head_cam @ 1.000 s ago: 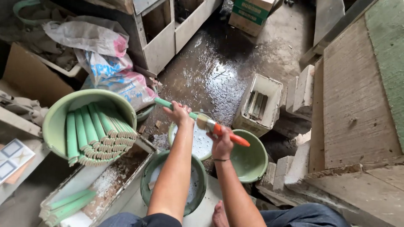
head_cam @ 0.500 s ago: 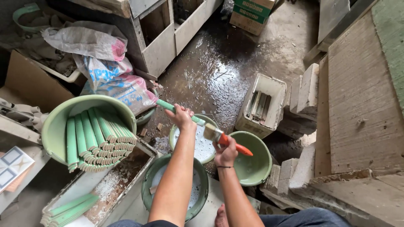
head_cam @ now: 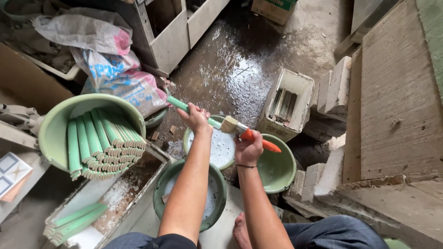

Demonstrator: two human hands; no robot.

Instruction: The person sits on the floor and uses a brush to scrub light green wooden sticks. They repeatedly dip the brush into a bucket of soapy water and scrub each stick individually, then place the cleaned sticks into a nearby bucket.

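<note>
Wet, dark concrete floor (head_cam: pixel 258 60) spreads across a cluttered work corner, glistening with puddles between crates, bricks and sacks. Over it, the left hand (head_cam: pixel 196 117) closes its fingers around a long, slim pale-green moulded stick (head_cam: pixel 184 107), holding it slanted above a shallow green bowl of white liquid (head_cam: pixel 217 147). The right hand (head_cam: pixel 248 148) grips the orange handle of a flat paintbrush (head_cam: pixel 244 131), fingers wrapped tight, with the pale bristles pressed against the stick's near end. Just beside that bowl, to the right, sits an empty round green plastic basin (head_cam: pixel 277 170); nearer the person stands a darker green bucket holding whitish liquid (head_cam: pixel 212 203), partly hidden by the left forearm. On the left, a large light-green tub (head_cam: pixel 55 124) leans tilted, packed with many matching green sticks (head_cam: pixel 104 143) lying side by side. Below it, a shallow white tray (head_cam: pixel 115 193) carries a few more green sticks (head_cam: pixel 74 223) at its near end. Printed plastic sacks (head_cam: pixel 110 69) slump behind the tub. A white rectangular crate (head_cam: pixel 286 103) holding grey bars stands right of the hands, with pale bricks (head_cam: pixel 337 90) stacked beyond it.
</note>
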